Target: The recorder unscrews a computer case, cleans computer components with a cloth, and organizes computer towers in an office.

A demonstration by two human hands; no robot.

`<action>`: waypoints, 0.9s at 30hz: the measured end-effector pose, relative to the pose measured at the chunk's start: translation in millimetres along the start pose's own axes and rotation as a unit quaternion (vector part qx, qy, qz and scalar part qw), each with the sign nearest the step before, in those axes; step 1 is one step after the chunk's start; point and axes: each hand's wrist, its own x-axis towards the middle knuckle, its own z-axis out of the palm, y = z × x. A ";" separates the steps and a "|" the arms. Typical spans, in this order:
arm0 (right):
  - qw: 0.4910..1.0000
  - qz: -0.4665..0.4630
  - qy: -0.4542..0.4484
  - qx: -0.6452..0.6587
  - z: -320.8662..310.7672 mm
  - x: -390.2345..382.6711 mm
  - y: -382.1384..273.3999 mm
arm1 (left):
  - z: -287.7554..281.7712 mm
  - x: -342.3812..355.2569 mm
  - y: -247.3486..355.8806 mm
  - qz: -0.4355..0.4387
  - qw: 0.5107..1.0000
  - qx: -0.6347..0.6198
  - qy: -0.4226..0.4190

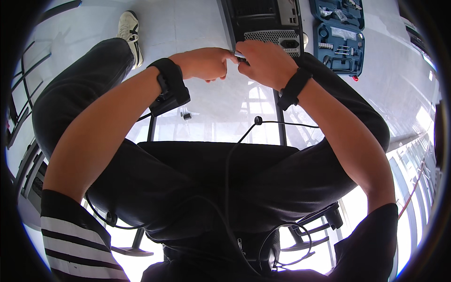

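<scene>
My left hand (206, 64) reaches to the near left corner of a black computer case (230, 21), its fingers curled and the thumb and forefinger pinched at the tips. Opposite it, my right hand (268, 63) is closed in front of the case's power supply (272, 35), which has a perforated grille and a power socket. Between the two sets of fingertips shows a small silvery piece (239, 55); its kind is too hidden to tell. Both hands seem to touch it. The right hand covers part of the case's near edge.
An open blue tool case (339, 49) with bits and tools lies on the floor right of the computer. A small dark object (187, 115) rests on the floor below my left wrist. A black cable (282, 122) crosses my lap. My legs flank the work area.
</scene>
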 end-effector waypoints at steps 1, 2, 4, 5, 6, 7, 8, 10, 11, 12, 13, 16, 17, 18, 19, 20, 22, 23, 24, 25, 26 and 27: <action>1.000 0.006 -0.013 -0.009 -1.5 1.2 -1.5 | 0.3 -0.5 -0.4 -0.003 1.000 -0.012 0.005; 1.000 0.006 -0.013 -0.008 -1.8 2.2 -2.5 | 0.3 -0.9 -0.9 -0.003 1.000 -0.011 0.004; 0.998 0.040 -0.048 -0.021 -3.5 3.7 -3.4 | -1.3 -2.7 1.3 -0.004 1.000 -0.006 -0.002; 0.998 0.041 -0.048 -0.021 -5.2 3.2 -4.5 | -0.5 -2.2 1.3 -0.004 1.000 -0.005 -0.003; 0.998 0.039 -0.049 -0.021 -7.1 2.8 -6.1 | 0.7 -1.7 0.9 -0.005 1.000 -0.004 0.001; 0.998 0.037 -0.050 -0.021 -8.0 2.6 -7.0 | 1.3 -1.4 0.1 -0.007 1.000 -0.003 0.006; 0.998 0.036 -0.050 -0.021 -5.2 2.3 -6.0 | 1.3 -1.5 -1.2 -0.008 1.000 -0.003 0.006; 0.998 -0.018 0.056 0.006 1.3 -1.1 -2.3 | 1.5 -1.8 1.3 0.001 1.000 0.009 0.006; 0.998 -0.017 0.056 0.005 3.3 -1.9 0.4 | 1.0 -1.7 2.6 0.003 1.000 0.010 0.005; 0.999 -0.016 0.047 0.009 3.9 -1.0 -0.4 | 0.3 -2.3 2.2 0.002 1.000 0.000 0.002; 0.999 -0.015 0.037 0.013 4.4 -0.4 -1.2 | 0.0 -2.8 1.9 0.001 1.000 -0.010 -0.001; 1.000 0.012 0.000 0.015 1.6 1.7 -2.8 | 1.3 -3.1 1.3 0.001 1.000 0.007 0.007; 1.000 0.012 0.000 0.015 0.9 1.8 -3.2 | 1.6 -3.0 1.2 0.001 1.000 0.007 0.007; 1.000 0.019 -0.007 0.010 0.3 1.4 -3.9 | 1.8 -2.9 1.1 -0.009 1.000 0.001 0.008; 1.000 0.026 -0.015 0.006 -0.4 1.4 -4.5 | 1.9 -2.8 1.0 -0.019 1.000 -0.005 0.010; 1.000 0.026 -0.014 0.006 -1.2 2.4 -4.8 | 1.6 -2.8 0.8 -0.019 1.000 -0.004 0.010; 0.997 0.061 -0.053 0.008 -4.9 4.3 -5.7 | 1.2 -1.8 -0.3 -0.008 1.000 -0.017 0.008; 0.997 0.062 -0.053 0.008 -7.6 3.8 -6.0 | 1.3 -1.1 -0.7 -0.007 1.000 -0.016 0.007; 0.997 0.054 -0.058 -0.001 -11.4 3.9 -8.0 | 1.3 -1.7 -1.0 -0.003 1.000 -0.020 0.002; 0.997 0.046 -0.063 -0.010 -12.7 3.9 -9.4 | 1.4 -2.3 -1.4 0.002 1.000 -0.024 -0.003; 0.997 0.045 -0.063 -0.009 -10.5 3.7 -9.8 | 1.9 -2.6 -2.0 0.000 1.000 -0.025 -0.003; 0.999 0.026 -0.034 0.002 -8.1 2.1 -9.0 | 2.3 -1.8 -1.0 -0.003 1.000 -0.008 -0.003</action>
